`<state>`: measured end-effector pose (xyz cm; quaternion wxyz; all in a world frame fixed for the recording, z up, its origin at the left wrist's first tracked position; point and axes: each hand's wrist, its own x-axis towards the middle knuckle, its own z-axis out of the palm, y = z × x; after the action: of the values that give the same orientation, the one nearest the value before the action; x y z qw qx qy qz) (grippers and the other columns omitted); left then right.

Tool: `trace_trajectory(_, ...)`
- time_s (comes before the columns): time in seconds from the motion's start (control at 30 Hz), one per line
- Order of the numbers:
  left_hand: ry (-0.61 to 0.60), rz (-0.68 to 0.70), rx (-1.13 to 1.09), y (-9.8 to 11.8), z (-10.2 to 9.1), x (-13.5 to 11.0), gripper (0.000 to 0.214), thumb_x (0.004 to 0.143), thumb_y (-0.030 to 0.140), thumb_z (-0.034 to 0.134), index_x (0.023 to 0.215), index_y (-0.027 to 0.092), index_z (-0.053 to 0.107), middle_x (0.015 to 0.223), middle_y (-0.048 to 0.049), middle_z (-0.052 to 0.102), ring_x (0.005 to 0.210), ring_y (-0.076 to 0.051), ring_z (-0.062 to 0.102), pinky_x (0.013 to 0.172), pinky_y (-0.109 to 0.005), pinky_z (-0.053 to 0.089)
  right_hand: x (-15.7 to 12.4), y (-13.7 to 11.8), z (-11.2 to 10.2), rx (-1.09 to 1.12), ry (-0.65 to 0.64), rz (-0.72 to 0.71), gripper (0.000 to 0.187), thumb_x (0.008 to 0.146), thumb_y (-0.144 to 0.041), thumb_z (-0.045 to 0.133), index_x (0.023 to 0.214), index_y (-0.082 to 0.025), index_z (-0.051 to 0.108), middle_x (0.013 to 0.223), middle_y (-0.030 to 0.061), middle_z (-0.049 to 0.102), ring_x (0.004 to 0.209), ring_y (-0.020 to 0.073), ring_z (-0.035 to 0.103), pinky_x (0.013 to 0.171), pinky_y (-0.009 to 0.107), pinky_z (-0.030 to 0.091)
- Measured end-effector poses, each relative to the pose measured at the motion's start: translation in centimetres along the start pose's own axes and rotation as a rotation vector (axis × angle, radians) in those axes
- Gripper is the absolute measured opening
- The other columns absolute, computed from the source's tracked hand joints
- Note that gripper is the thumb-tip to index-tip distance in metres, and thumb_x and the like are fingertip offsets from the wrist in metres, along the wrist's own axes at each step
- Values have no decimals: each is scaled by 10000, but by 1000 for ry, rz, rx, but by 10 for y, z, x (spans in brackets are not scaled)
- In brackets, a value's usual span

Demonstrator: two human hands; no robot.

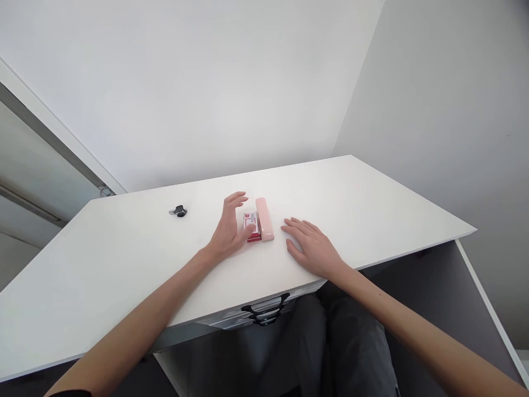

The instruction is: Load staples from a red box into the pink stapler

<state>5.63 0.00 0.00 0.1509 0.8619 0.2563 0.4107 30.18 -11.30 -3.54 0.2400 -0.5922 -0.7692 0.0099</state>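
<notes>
A pink stapler point(265, 219) lies on the white table point(372, 209) near its middle. Right beside it, on its left, sits a small red and white box point(252, 226). My left hand point(228, 227) hovers just left of the box, fingers apart and curved, touching or almost touching it. My right hand point(311, 247) rests flat on the table to the right of the stapler, fingers stretched out, holding nothing.
A small black object point(178, 211) lies on the table farther left. A black drawer handle point(265, 311) shows under the table's front edge. White walls stand behind and to the right. My legs in dark trousers are below the table.
</notes>
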Motion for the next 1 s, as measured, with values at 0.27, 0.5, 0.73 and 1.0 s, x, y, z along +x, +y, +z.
trace_trajectory(0.27, 51, -465, -30, 0, -5, -1, 299, 982, 378, 559, 1242, 248, 485, 800, 30, 551, 728, -161, 547, 722, -315, 472, -2, 1, 1, -3, 11, -9, 448, 1047, -303, 413, 1438, -233, 619, 1582, 48, 549, 1500, 253, 480, 1278, 495, 359)
trace_trajectory(0.5, -82, -502, -42, 11, -2, -1, 316, 961, 381, 550, 1240, 259, 466, 572, 116, 430, 527, -139, 423, 604, -279, 363, -1, -1, -1, -7, 1, -5, 450, 1046, -301, 415, 1438, -219, 619, 1579, 56, 553, 1499, 253, 480, 1279, 490, 358)
trace_trajectory(0.73, 38, -422, 196, -7, -12, 0, 245, 1011, 406, 482, 1181, 243, 548, 763, 10, 604, 709, -192, 571, 734, -349, 465, -2, -1, 0, -10, -1, 0, 445, 1049, -305, 414, 1434, -216, 619, 1575, 59, 558, 1494, 252, 486, 1274, 486, 367)
trace_trajectory(1.0, 123, -628, 843, -64, -54, -18, 760, 890, 443, 569, 1484, -3, 413, 1616, -351, 261, 1516, -569, 185, 1178, -747, 149, -3, -3, -1, -16, 2, 2, 437, 1049, -294, 420, 1422, -201, 625, 1563, 68, 570, 1486, 257, 498, 1265, 492, 385)
